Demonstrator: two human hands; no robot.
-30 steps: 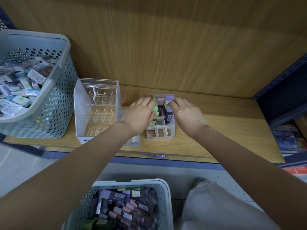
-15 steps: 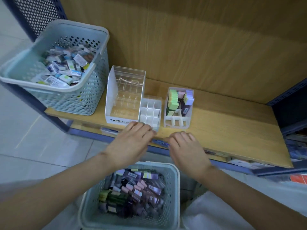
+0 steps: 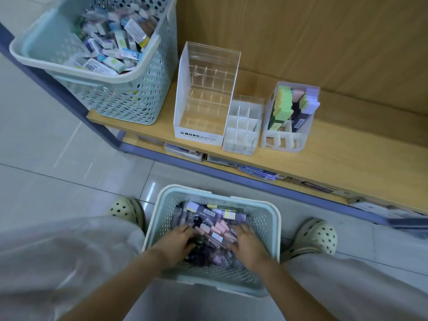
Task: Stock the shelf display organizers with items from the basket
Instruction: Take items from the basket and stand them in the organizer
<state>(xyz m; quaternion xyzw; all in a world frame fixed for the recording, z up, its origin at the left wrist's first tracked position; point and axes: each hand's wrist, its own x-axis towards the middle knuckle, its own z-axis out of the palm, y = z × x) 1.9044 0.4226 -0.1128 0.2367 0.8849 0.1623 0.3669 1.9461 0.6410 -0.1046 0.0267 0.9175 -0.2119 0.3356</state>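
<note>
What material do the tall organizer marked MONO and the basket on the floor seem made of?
Tall clear organizer with white MONO front: seemingly glossy acrylic; its dividers show through the walls. Pale blue perforated floor basket: probably moulded matte plastic; regular holes, thick smooth rim.

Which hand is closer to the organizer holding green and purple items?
Right. Both hands are in the floor basket, below the shelf. The right hand is below and slightly left of the organizer; the left hand is farther left.

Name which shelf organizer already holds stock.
The rightmost white slotted organizer, holding green and purple packs; the tall clear MONO stand and the white grid box look empty.
</note>
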